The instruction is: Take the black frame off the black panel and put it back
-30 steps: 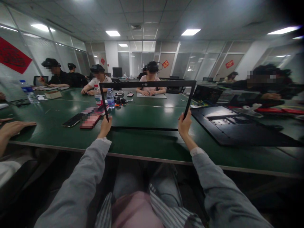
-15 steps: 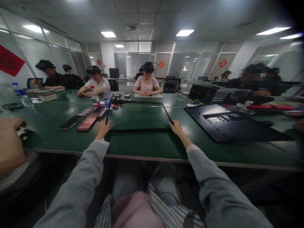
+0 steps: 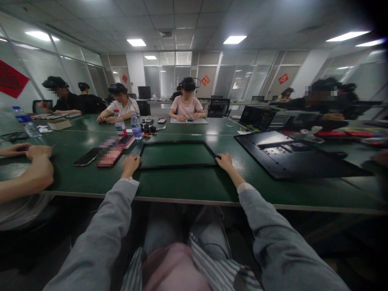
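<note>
A thin black rectangular frame (image 3: 178, 166), like a monitor bezel, lies about flat on the green table in front of me. My left hand (image 3: 131, 165) is closed around its near left corner. On the opposite side my right hand (image 3: 224, 161) grips the near right corner. Through the frame's opening the green tabletop shows. To the right of my right hand lies a large black panel (image 3: 291, 161) with cut-outs and metal parts on its upper face. A red phone (image 3: 109, 157) rests to the left of my left hand.
Beside the red phone is a dark phone (image 3: 87, 157). Behind stand a red-labelled bottle (image 3: 120, 126) and a blue-labelled bottle (image 3: 136, 128), with small black items (image 3: 149, 129) nearby. A neighbour's arms (image 3: 33, 169) rest at the left. The table's front edge (image 3: 188, 201) runs below my hands.
The frame's far side has come down toward the table, while my hands keep their hold on the near corners. The neighbour's arms at left have shifted further into view.
</note>
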The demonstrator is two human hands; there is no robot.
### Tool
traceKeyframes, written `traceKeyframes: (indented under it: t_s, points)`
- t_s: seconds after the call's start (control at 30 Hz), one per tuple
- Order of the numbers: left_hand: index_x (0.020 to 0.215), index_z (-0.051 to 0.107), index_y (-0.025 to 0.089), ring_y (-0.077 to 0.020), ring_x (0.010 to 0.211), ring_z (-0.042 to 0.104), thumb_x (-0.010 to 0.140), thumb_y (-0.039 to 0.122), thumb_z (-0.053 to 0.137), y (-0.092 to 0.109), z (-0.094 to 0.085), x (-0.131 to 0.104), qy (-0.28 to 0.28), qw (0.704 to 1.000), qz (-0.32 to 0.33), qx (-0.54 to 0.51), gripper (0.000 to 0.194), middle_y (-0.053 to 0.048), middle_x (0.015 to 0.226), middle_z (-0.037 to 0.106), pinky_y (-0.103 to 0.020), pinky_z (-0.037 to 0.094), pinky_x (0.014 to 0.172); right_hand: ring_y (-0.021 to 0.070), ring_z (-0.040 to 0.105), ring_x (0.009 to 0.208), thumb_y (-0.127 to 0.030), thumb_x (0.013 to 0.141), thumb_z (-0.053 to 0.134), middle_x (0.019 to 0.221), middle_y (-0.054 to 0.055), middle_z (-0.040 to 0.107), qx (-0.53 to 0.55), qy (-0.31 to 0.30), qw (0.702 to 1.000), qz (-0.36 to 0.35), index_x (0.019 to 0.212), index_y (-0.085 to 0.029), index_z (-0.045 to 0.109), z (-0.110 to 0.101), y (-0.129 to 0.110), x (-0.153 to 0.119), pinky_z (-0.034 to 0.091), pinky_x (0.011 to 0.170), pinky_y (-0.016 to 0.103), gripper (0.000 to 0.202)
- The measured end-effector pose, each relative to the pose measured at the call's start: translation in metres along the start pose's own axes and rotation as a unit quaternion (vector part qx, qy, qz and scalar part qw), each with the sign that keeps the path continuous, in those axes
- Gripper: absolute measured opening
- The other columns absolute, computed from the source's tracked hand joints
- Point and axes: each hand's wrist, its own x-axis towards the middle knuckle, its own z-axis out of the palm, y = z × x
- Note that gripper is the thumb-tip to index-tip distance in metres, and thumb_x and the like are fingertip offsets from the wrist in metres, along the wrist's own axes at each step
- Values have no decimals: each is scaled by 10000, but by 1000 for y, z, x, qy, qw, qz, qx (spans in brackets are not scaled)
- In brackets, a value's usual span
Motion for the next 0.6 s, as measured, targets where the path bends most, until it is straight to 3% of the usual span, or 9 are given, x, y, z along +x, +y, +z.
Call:
traceKeyframes:
  t_s: [0.23, 0.6]
  points:
    - [1256, 749, 195, -318, 1279, 586, 945, 458, 572, 0, -3, -1, -3, 1000, 4, -4, 444, -120, 1446, 620, -388, 471, 1008, 279, 511, 1204, -301, 961, 505, 1241, 168, 640, 14, 0, 1000, 15, 1289, -132, 708, -1, -2, 0, 374, 1054, 393, 420]
    - [1246, 737, 199, -321, 1239, 575, 935, 331, 521, 5, -8, -8, 16, 1000, 8, -12, 401, -132, 1368, 662, -432, 482, 996, 293, 510, 1207, -324, 934, 509, 1226, 173, 632, 20, 8, 999, 39, 1253, -145, 736, -9, -8, -8, 402, 1036, 397, 430]
